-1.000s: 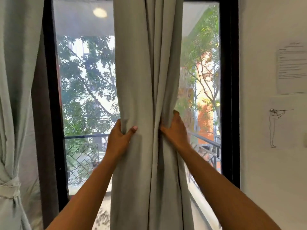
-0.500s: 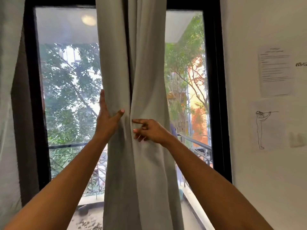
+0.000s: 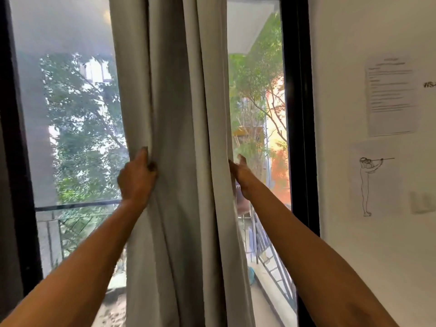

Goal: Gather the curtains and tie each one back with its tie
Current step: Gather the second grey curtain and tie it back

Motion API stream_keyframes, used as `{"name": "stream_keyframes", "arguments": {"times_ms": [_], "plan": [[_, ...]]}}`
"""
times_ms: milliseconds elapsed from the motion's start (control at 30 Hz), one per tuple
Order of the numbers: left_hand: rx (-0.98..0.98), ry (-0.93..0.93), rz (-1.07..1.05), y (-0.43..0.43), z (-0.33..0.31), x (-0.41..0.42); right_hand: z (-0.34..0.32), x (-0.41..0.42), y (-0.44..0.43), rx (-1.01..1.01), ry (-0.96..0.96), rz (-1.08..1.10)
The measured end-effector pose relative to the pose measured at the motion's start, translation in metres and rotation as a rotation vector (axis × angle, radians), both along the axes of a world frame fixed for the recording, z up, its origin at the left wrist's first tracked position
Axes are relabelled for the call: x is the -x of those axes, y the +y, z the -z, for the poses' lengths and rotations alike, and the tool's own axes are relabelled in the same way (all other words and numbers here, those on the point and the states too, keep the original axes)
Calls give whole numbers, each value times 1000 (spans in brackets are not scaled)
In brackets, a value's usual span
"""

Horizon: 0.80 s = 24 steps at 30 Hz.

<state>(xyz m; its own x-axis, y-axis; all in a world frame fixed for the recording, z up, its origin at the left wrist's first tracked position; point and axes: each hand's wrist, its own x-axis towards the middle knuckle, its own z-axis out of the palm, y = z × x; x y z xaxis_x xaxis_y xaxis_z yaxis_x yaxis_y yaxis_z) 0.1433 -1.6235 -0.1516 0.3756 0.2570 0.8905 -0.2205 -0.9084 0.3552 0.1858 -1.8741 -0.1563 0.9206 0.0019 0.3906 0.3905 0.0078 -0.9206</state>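
Observation:
A pale grey curtain (image 3: 179, 138) hangs in gathered folds down the middle of a tall window. My left hand (image 3: 136, 178) grips the curtain's left edge, fingers curled round the fabric. My right hand (image 3: 240, 173) is at the curtain's right edge, with its fingers tucked behind the cloth and the thumb raised. No tie is in view.
A black window frame (image 3: 298, 138) stands to the right of the curtain, with a balcony railing (image 3: 77, 205) and trees beyond the glass. The white wall (image 3: 354, 232) on the right carries a printed sheet (image 3: 391, 95) and a line drawing (image 3: 368, 185).
My right hand has left the front of the curtain and gone to its right edge, behind the cloth. The view has shifted right, so the tied curtain at the far left is out of view.

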Motion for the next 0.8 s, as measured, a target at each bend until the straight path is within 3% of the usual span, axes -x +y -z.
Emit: {"name": "stream_keyframes", "arguments": {"times_ms": [133,200,300,367,467,567,700,800], "plan": [[133,-13,-105,59,7,4,12,-24,-12,16,-75,33],[164,26,-112,75,1,8,15,-29,-15,23,3,12],[227,43,50,59,-2,15,17,-27,-2,131,61,-74],[237,-40,341,26,5,28,16,-9,11,248,-109,106],[61,-102,569,-26,16,48,39,36,31,283,-524,569],[108,12,710,-62,19,56,78,87,62,423,-741,487],[127,13,367,-62,14,43,105,109,74,699,-764,247],[234,4,384,-35,16,37,109,105,43,593,-674,221]]}}
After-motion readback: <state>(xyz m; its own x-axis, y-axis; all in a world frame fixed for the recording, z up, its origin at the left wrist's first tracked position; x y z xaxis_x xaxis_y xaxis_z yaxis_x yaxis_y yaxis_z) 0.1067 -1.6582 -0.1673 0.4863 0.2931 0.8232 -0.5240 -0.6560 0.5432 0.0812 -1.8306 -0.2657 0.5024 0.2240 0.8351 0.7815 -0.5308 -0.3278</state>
